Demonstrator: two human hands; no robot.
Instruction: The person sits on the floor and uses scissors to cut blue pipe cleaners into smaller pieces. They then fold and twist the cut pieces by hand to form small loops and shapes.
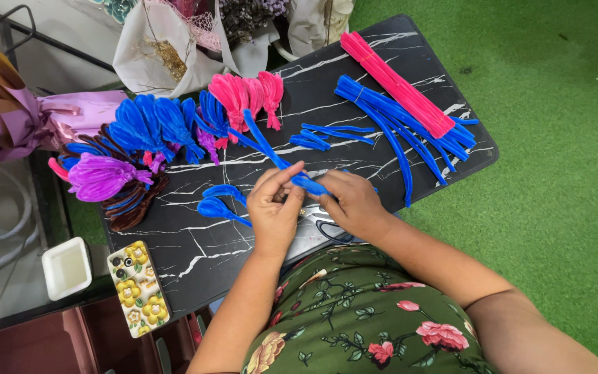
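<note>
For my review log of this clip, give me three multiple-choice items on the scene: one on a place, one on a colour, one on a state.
1. Where does the phone in the flowered case lie?
A. on the grass
B. at the near left corner of the black marble-pattern table
C. on the straight pink stems

2. What colour is the bent fuzzy stem that both hands hold?
A. blue
B. purple
C. brown

3. How do the hands stand?
A. both lie flat and empty on the table
B. only one touches the stem
C. left hand and right hand both pinch the stem

Answers: 1 B, the phone sits at the table's corner beside the white tub. 2 A, the stem matches the blue bundle, not the pink bundle. 3 C, fingers of both hands close on the blue piece between them.
</note>
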